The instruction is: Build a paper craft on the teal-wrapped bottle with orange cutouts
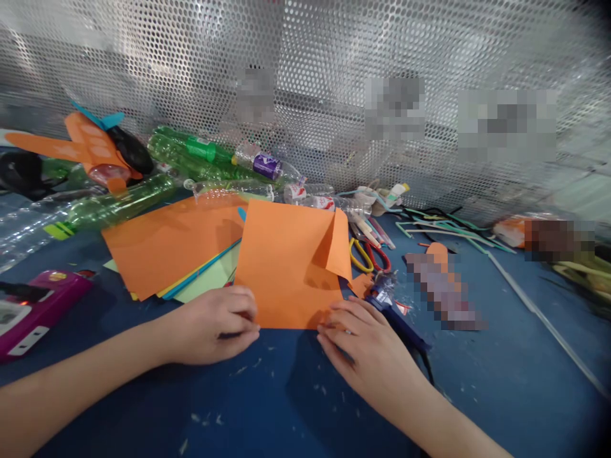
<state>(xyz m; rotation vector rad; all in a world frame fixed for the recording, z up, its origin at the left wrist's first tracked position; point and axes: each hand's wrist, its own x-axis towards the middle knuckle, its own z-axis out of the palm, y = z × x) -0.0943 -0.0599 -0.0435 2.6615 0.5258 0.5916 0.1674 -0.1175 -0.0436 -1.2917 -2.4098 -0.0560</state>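
Note:
An orange sheet of paper (286, 267) lies in front of me, with its upper right part folded up into a raised flap. At its lower left corner, my left hand (214, 324) is closed, thumb and curled fingers gripping the edge. My right hand (363, 343) holds the lower right corner between thumb and fingers. Just beyond the right hand lies a blue glue gun (398, 321) with its cord running toward me. Scissors with yellow and red handles (377, 256) rest beside the flap. More orange paper (176, 242) sits on coloured sheets to the left.
Green plastic bottles (128, 200) and clear bottles (248, 189) line the back, before a perforated metal panel (191, 63). An orange model plane (90, 149) stands at back left. A purple device (52, 305) is at left. Thin straws (443, 226) lie at right on the blue table (229, 413).

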